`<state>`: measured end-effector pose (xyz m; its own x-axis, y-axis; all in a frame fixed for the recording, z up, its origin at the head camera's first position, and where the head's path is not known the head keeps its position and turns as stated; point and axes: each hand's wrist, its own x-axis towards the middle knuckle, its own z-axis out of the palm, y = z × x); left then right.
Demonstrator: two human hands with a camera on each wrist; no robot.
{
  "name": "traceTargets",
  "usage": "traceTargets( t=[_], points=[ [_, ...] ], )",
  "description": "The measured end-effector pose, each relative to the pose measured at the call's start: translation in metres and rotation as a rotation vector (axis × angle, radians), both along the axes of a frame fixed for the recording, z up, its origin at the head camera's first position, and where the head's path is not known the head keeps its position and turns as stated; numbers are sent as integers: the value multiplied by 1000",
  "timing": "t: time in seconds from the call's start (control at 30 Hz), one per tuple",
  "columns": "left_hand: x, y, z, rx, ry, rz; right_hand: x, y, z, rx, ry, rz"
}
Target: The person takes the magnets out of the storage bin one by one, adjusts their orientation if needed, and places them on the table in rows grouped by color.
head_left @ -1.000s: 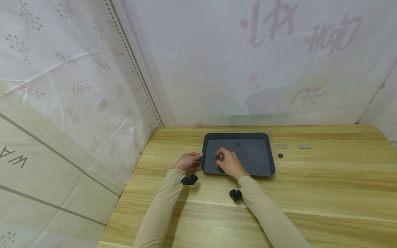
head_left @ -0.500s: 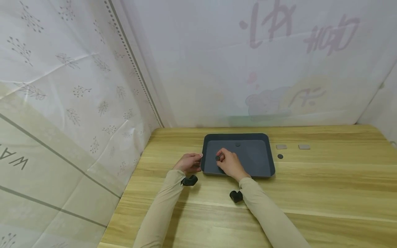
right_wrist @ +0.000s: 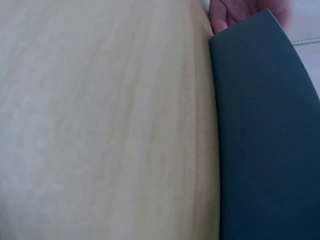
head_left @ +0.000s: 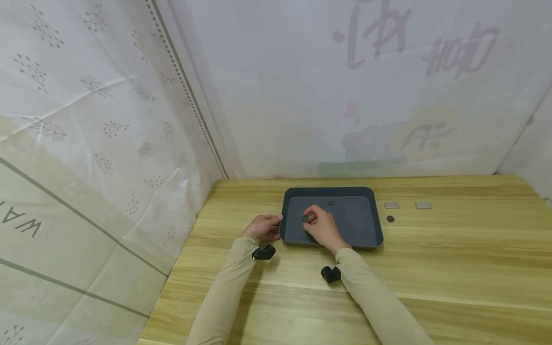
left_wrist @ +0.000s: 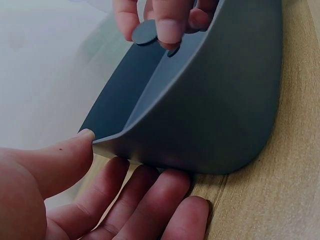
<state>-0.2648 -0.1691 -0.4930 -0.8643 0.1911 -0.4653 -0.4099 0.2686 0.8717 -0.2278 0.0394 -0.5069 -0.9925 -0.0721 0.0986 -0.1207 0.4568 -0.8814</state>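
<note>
A small dark disc sits pinched between the fingers of the right hand, just above the floor of a dark grey tray, near its left end. The left hand steadies the tray's left rim, thumb on the corner and fingers loosely spread against the outer wall. A second disc lies in the tray by its far wall. On the worktop, right of the tray, lie another disc and two grey squares.
</note>
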Motion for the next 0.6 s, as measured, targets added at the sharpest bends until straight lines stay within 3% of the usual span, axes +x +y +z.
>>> traceTargets(
  t=[0.27, 0.6],
  points=[
    [1, 1, -1, 2, 3, 7, 1, 5, 1, -109, 43, -54],
    [1, 1, 0, 14, 2, 20, 8, 17, 15, -178, -1, -59]
  ],
)
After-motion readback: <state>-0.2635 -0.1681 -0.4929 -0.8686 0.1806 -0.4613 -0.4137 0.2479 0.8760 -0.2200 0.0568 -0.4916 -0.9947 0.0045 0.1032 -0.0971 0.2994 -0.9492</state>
